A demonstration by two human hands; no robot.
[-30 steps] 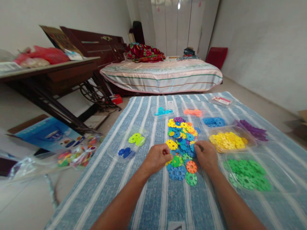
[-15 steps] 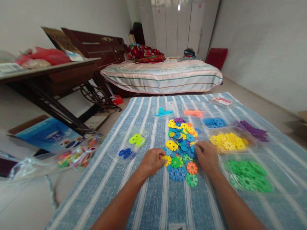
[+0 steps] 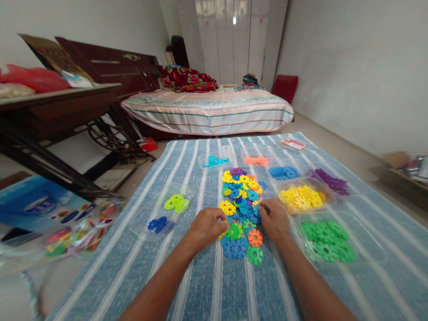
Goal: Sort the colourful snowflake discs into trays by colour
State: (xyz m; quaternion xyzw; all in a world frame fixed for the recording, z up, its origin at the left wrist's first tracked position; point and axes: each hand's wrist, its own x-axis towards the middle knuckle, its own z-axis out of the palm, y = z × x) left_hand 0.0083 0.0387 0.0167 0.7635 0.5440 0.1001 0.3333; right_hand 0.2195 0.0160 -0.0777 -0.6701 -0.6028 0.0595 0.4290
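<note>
Snowflake discs pile [image 3: 241, 209] between both hands, touching.

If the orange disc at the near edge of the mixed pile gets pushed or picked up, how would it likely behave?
The orange disc is thin, flat and notched, so it probably feels light and stiff. Lying flat on the striped cloth, it would likely slide or snag rather than roll. It touches a green disc and blue discs, so a push may shift those too.

Bright even daylight, soft shadows; glare spot on wardrobe [image 3: 234, 20]; wide-angle bending and blur at edges.
</note>
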